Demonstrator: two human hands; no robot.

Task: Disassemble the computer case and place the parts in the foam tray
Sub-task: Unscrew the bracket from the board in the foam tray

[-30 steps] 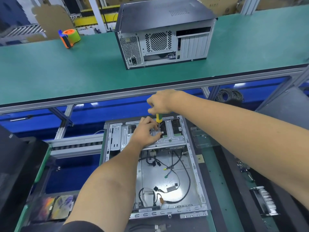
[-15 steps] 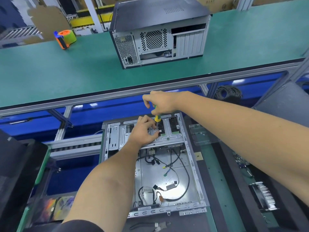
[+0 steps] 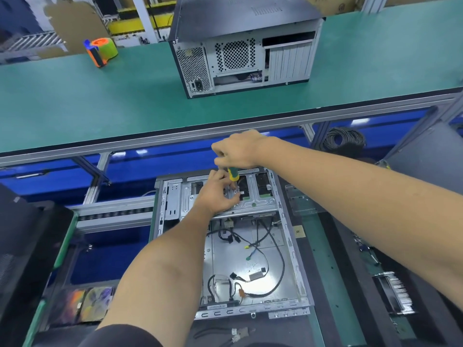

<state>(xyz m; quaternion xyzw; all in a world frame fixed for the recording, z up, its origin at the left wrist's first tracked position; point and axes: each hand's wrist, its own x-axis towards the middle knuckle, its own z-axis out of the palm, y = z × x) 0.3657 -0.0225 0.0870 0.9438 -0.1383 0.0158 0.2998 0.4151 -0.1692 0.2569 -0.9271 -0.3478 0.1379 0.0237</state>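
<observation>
An open computer case of bare grey sheet metal lies flat at 6 o'clock, its floor strewn with thin black cables. The right hand is curled tight round a screwdriver; only a stub of its glossy green and yellow handle shows, the tip hidden. Just below, the left hand rests on the stamped drive bracket with fingers bent at the shaft; whether it pinches anything I cannot tell. At 12 o'clock a closed boxy case with perforated vents stands on the matte green bench. At 10 o'clock sits an orange tape roll.
</observation>
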